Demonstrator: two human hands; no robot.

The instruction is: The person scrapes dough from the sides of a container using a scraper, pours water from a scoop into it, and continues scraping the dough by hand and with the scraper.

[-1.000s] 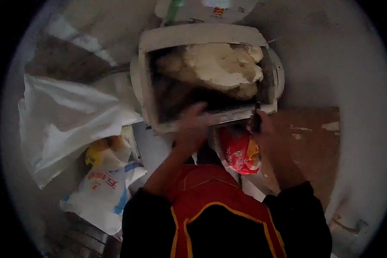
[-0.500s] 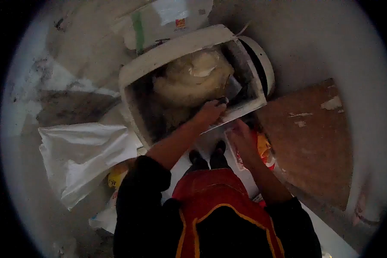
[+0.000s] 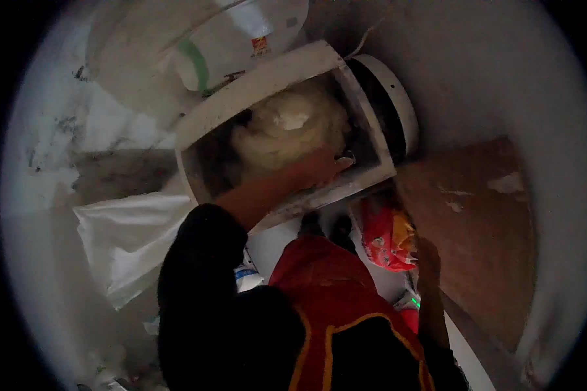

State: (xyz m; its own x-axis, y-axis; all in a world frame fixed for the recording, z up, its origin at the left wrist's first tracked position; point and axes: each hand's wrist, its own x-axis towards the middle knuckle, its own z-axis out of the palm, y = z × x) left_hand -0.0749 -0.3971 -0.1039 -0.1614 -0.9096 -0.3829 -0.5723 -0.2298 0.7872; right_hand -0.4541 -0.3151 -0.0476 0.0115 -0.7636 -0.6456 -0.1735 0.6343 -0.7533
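Note:
A big pale mass of dough fills much of an open, boxy white machine tub. My left hand reaches into the tub at its front right, low beside the dough. Its fingers are curled round something small and dark that I cannot make out. Outside the tub, my right hand is at the right edge of a red and yellow plastic bag, its fingers dim and blurred.
A brown board leans at the right. White sheeting lies left of the tub, and a white sack with a green stripe stands behind it. A rounded white housing adjoins the tub's right end. My feet are below its front edge.
My right hand has moved right and back toward me, from near the tub's front rim to the red bag's right side. My left hand stays in the tub, its wrist turned.

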